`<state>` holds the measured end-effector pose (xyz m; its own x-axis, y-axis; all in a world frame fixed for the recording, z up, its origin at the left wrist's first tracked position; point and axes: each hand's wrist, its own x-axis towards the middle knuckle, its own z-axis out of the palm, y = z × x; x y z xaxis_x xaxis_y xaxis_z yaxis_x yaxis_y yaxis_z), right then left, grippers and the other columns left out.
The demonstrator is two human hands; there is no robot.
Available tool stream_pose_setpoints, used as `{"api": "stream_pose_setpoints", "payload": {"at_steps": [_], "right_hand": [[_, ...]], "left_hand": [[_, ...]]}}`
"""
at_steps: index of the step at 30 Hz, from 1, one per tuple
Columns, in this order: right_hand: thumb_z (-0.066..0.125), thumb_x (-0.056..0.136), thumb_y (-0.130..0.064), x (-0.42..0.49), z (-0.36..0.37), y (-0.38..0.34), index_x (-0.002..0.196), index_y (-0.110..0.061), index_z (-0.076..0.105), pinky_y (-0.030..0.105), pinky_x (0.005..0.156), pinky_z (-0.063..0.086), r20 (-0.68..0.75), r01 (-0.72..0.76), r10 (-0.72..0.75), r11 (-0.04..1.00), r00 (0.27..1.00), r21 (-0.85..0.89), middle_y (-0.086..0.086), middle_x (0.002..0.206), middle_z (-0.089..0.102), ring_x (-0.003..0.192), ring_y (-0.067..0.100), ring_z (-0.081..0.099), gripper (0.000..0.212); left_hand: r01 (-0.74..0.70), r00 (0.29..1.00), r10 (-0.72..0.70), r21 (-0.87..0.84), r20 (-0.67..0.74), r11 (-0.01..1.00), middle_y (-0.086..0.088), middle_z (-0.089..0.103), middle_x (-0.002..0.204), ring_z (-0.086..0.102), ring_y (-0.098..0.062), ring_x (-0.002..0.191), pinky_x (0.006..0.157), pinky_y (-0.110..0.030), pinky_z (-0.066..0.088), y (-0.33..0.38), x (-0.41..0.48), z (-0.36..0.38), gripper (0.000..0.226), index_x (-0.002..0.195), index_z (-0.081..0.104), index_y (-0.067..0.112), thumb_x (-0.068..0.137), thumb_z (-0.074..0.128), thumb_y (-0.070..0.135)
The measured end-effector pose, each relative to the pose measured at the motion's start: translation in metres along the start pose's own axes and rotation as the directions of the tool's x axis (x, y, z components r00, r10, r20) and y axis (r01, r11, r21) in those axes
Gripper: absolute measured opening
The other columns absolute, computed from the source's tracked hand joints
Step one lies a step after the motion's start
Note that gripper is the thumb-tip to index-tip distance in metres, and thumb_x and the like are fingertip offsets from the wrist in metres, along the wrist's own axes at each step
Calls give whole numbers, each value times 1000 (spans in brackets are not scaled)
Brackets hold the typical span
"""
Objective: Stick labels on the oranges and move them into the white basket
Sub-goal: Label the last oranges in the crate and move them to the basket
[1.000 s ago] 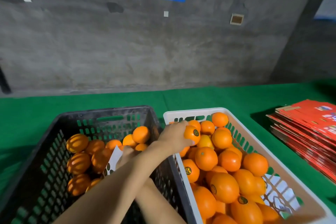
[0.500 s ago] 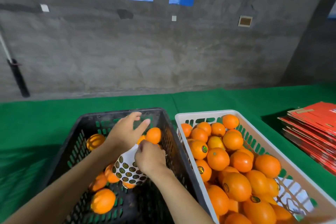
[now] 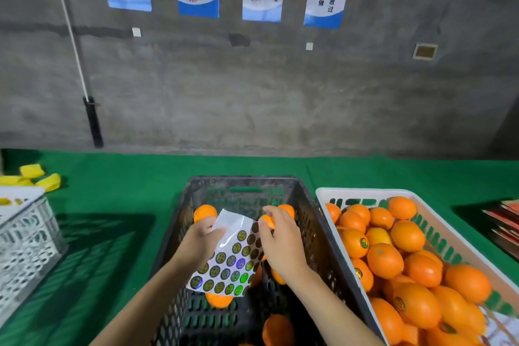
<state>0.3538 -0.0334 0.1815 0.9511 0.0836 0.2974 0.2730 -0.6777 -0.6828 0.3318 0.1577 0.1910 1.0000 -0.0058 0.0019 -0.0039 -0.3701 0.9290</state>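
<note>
hands over the black crate [image 3: 193, 317]
left hand [image 3: 200, 244] holds the label sheet [image 3: 230, 258]; right hand [image 3: 280, 244] grips an orange [image 3: 267, 220] beside the full white basket [image 3: 365, 192].

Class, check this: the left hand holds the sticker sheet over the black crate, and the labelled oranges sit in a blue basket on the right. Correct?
Not quite. In the head view the left hand does hold the sticker sheet over the black crate, but the labelled oranges sit in a white basket, not a blue one.

Orange oranges [image 3: 384, 260], white basket [image 3: 365, 193], black slotted crate [image 3: 247, 181], white label sheet [image 3: 227, 258] dotted with dark green-gold round stickers, green tablecloth [image 3: 126, 174], grey wall [image 3: 252, 93].
</note>
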Motion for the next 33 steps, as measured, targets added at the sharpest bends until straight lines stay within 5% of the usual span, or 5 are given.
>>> {"api": "stream_pose_setpoints", "payload": {"at_steps": [6, 12, 19, 28, 33], "right_hand": [[54, 100, -35, -3, 13, 1, 112, -24, 67, 33, 91, 46, 31, 174, -172, 980, 985, -93, -12, 109, 58, 104, 11, 55, 21], [60, 97, -47, -6, 21, -4, 103, -23, 74, 33, 78, 51, 14, 63, -66, 987, 998, 145, -10, 96, 67, 89, 6, 60, 29], [63, 98, -33, -9, 11, -9, 56, -33, 64, 27, 51, 20, 14, 54, -63, 932, 998, 358, -7, 45, 42, 47, 10, 30, 43], [61, 99, -22, -5, 12, -3, 72, 7, 67, 35, 61, 33, 173, -61, -27, 872, 985, 486, 37, 76, 55, 65, 46, 41, 40], [62, 98, -14, 1, 14, -1, 90, 1, 79, 33, 73, 57, 247, -206, 77, 809, 966, 551, 12, 86, 77, 77, 25, 69, 23]], "left_hand": [[44, 997, -55, -176, -55, 983, -14, 76, 82, 73, -25, 70, 59, -27, 56, 4, -6, 1, 28, 99, 69, 3, 105, 44, 14], [188, 964, -247, -414, -93, 890, -21, 70, 103, 66, -43, 95, 86, -48, 54, 10, -3, 22, 23, 116, 64, 3, 100, 49, 10], [57, 982, -107, -296, -156, 953, -20, 64, 77, 57, -29, 65, 61, -39, 42, 15, 1, 29, 14, 91, 64, 3, 92, 60, 17], [72, 991, -98, -260, -89, 963, -16, 76, 91, 71, -36, 90, 82, -49, 56, 14, 3, 23, 13, 97, 72, 0, 93, 68, 11], [54, 993, -73, -181, -96, 982, -13, 75, 90, 72, -30, 85, 79, -44, 58, 14, 3, 19, 11, 96, 71, 6, 94, 68, 16]]}}
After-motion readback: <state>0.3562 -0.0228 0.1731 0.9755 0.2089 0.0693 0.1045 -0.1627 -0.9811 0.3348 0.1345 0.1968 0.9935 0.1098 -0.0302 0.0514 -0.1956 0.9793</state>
